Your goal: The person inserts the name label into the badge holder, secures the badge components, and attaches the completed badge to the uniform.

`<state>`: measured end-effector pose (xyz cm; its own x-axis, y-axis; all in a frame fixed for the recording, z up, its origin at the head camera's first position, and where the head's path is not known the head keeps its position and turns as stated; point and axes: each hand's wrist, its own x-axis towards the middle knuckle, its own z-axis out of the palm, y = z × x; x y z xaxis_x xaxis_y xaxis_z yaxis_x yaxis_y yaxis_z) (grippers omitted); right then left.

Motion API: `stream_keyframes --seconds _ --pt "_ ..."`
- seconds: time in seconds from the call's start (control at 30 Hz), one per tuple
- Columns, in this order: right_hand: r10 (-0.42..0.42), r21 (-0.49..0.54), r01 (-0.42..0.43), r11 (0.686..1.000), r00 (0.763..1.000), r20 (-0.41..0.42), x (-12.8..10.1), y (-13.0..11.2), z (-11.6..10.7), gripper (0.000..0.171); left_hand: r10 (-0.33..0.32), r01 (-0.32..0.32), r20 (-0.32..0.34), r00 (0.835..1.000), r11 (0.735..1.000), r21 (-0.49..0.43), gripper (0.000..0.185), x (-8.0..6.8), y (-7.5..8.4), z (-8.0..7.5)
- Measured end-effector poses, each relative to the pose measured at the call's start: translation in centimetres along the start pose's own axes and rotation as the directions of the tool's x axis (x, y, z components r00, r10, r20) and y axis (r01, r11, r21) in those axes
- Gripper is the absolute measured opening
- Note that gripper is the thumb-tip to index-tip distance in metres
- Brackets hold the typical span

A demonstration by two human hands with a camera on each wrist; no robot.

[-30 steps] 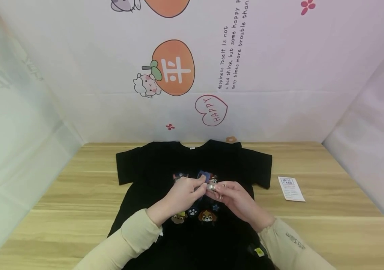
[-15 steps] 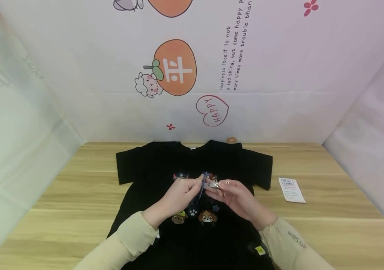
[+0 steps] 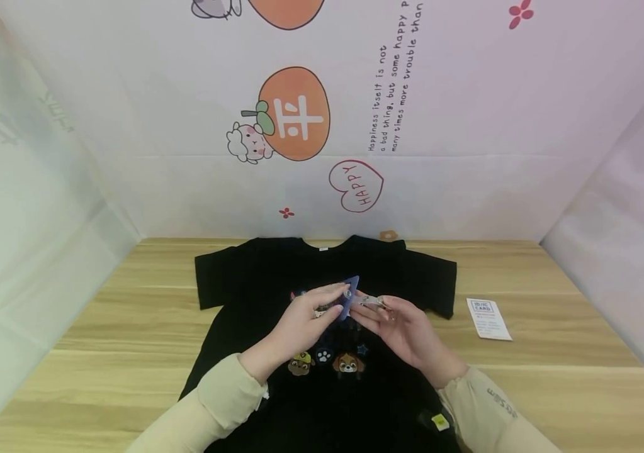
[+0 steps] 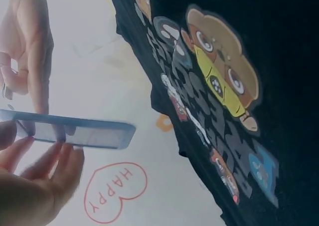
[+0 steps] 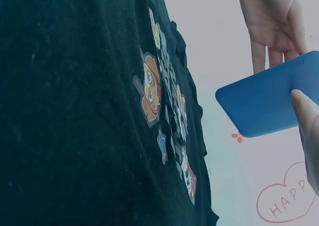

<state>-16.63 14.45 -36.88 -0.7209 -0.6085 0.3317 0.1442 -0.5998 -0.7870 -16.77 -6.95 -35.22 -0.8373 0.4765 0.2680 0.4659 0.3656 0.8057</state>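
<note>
Here, the hands pinch a blue holder and clip strap; a card reads "ID/IC CARD".

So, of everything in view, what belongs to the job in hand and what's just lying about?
Probably the job:
blue, flat, rectangular holder, in the left fingers
clear strap with silvery metal clip, in the right fingers
perhaps the black fabric T-shirt with cartoon-dog prints, spread beneath

Probably just lying about:
white rectangular card printed "ID/IC CARD", untouched
</note>
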Motion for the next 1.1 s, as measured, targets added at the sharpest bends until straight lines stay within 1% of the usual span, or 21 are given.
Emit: stream_keyframes --seconds 0.07,0.13,0.2,0.3,0.37,0.43,0.57,0.67,0.77,0.93,1.1 --pt "0.0 0.034 0.0 0.999 1.0 -0.001 -0.1 0.0 0.0 0.051 -0.02 0.02 -0.021 1.0 1.0 0.002 0.043 0.1 -0.2 0.1" --pt "-0.003 0.072 0.003 0.997 1.0 0.001 -0.1 -0.1 0.0 0.053 -0.063 0.062 -0.022 0.998 0.997 -0.035 0.046 0.4 -0.5 0.3" --pt "-0.006 0.106 0.005 0.994 1.0 0.007 -0.1 -0.2 0.1 0.053 -0.113 0.112 -0.003 0.994 0.991 -0.075 0.05 0.6 -0.8 0.5" --pt "-0.004 0.158 0.001 0.987 1.0 0.019 -0.2 -0.2 0.1 0.054 -0.196 0.197 0.021 0.98 0.973 -0.123 0.053 1.0 -1.3 0.6" --pt "-0.003 0.166 -0.001 0.986 1.0 0.02 -0.2 -0.1 0.2 0.053 -0.229 0.229 0.02 0.973 0.963 -0.139 0.053 1.0 -1.4 0.5" --pt "-0.003 0.167 -0.001 0.986 1.0 0.024 -0.3 -0.1 0.2 0.055 -0.24 0.238 0.007 0.971 0.957 -0.167 0.053 1.1 -1.6 0.5" --pt "-0.004 0.143 -0.001 0.99 0.999 0.035 -0.2 -0.4 0.4 0.054 -0.254 0.243 -0.01 0.967 0.937 -0.251 0.053 1.0 -1.9 0.3" --pt "0.0 0.102 -0.004 0.995 0.999 0.047 -0.2 -0.7 0.5 0.051 -0.284 0.265 -0.006 0.959 0.904 -0.335 0.052 1.0 -2.3 0.0" --pt "0.008 0.043 -0.01 0.999 0.999 0.051 -0.3 -1.1 0.5 0.047 -0.312 0.285 -0.003 0.95 0.874 -0.392 0.051 1.0 -2.7 -0.3" --pt "0.025 -0.025 -0.023 0.999 0.998 0.065 -0.5 -1.6 0.3 0.046 -0.36 0.323 -0.002 0.933 0.838 -0.44 0.053 1.0 -3.3 -0.7" --pt "0.02 -0.059 -0.014 0.998 0.995 0.099 -0.5 -1.9 0.0 0.049 -0.376 0.331 0.013 0.926 0.798 -0.504 0.059 0.9 -3.6 -1.0"
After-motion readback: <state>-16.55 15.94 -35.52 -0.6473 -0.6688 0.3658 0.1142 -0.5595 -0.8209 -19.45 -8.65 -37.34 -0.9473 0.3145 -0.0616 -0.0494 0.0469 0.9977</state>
